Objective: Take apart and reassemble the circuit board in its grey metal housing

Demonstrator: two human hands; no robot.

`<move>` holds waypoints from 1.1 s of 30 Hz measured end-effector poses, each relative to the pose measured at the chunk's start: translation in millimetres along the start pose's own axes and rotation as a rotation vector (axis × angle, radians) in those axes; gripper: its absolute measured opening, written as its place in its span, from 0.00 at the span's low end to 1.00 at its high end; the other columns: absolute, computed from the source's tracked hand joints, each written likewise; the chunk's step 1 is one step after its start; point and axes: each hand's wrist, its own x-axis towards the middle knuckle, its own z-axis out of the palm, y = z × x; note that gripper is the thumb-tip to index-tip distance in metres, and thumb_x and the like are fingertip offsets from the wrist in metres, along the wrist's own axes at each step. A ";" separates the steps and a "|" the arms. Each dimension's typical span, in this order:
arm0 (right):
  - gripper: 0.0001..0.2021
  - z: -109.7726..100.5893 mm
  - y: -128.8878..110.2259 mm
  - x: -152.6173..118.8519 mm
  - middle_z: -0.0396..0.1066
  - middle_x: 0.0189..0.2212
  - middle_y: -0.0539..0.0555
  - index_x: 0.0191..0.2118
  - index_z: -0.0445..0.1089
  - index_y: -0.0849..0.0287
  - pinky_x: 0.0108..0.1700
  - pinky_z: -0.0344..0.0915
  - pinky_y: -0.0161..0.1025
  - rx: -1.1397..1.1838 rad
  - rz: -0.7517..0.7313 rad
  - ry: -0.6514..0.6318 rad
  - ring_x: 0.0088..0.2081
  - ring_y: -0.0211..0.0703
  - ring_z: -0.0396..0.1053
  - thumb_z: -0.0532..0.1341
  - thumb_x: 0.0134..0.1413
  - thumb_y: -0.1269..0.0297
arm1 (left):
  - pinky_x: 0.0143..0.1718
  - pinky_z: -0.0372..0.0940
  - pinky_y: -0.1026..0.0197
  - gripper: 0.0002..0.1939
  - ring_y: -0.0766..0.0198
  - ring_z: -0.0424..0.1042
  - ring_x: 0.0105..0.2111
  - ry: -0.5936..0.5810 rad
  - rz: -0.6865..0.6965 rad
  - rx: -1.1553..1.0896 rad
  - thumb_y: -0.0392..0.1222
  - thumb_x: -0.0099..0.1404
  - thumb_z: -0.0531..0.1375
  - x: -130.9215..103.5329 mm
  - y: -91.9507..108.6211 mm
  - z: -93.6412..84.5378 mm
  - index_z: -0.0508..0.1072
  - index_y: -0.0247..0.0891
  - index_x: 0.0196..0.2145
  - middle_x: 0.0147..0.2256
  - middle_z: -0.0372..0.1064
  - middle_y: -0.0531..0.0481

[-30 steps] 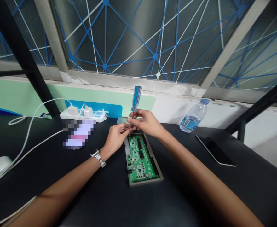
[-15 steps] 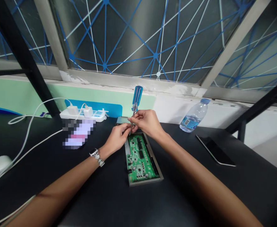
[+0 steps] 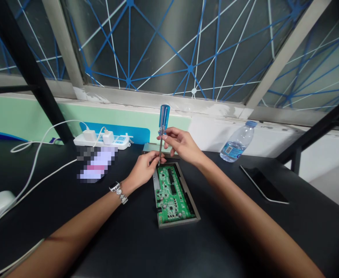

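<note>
Higher than before, the right hand (image 3: 183,146) pinches the screwdriver (image 3: 164,116); the left hand (image 3: 142,168) pinches it too (lower down), near the circuit board's (image 3: 173,195) far end.

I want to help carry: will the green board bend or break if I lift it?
The board probably won't bend much: it sits in a rigid-looking frame. Its black chips are uncovered, so knocks might hurt it. Being flat, it likely won't roll.
</note>
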 end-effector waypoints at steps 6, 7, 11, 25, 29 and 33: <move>0.16 -1.1 2.4 1.5 0.70 0.38 0.56 0.42 0.69 0.59 0.18 0.64 0.31 0.065 -0.015 -0.011 0.30 0.38 0.66 0.66 0.52 0.55 | 0.47 0.69 0.57 0.10 0.58 0.77 0.41 -0.007 0.006 -0.007 0.38 0.70 0.54 0.4 -3.5 -0.8 0.74 0.33 0.42 0.38 0.78 0.43; 0.16 -1.7 3.3 1.9 0.70 0.37 0.55 0.41 0.69 0.59 0.18 0.64 0.31 0.070 -0.024 -0.008 0.30 0.38 0.66 0.67 0.52 0.55 | 0.48 0.68 0.56 0.10 0.58 0.77 0.41 -0.008 0.007 -0.010 0.38 0.70 0.54 0.4 -3.8 -0.9 0.74 0.33 0.43 0.38 0.78 0.42; 0.15 -4.1 7.7 3.8 0.66 0.34 0.51 0.39 0.68 0.58 0.17 0.63 0.31 0.101 -0.043 0.013 0.29 0.37 0.66 0.68 0.50 0.56 | 0.49 0.69 0.56 0.11 0.58 0.77 0.42 -0.018 -0.002 -0.015 0.38 0.70 0.54 0.0 -2.8 -1.2 0.74 0.33 0.44 0.40 0.78 0.42; 0.12 15.0 -3.2 -3.9 0.64 0.26 0.46 0.30 0.61 0.57 0.28 0.61 0.34 -0.245 -0.166 0.351 0.25 0.32 0.63 0.67 0.51 0.61 | 0.45 0.67 0.58 0.11 0.56 0.76 0.43 0.056 0.111 0.281 0.41 0.69 0.56 -3.6 2.8 -2.4 0.78 0.38 0.43 0.43 0.78 0.46; 0.14 9.1 -3.8 -1.6 0.67 0.31 0.49 0.34 0.62 0.57 0.27 0.62 0.34 -0.209 -0.121 0.261 0.27 0.34 0.65 0.68 0.48 0.60 | 0.44 0.67 0.58 0.11 0.57 0.76 0.41 0.046 0.116 0.289 0.40 0.70 0.55 -3.1 1.3 -2.9 0.78 0.38 0.42 0.41 0.78 0.46; 0.15 -2.0 -4.2 1.5 0.69 0.38 0.54 0.38 0.66 0.57 0.21 0.63 0.33 -0.004 -0.018 0.041 0.32 0.40 0.68 0.67 0.49 0.55 | 0.44 0.67 0.58 0.12 0.57 0.76 0.41 0.014 0.123 0.281 0.40 0.71 0.53 -2.7 1.4 -4.4 0.77 0.38 0.42 0.40 0.78 0.46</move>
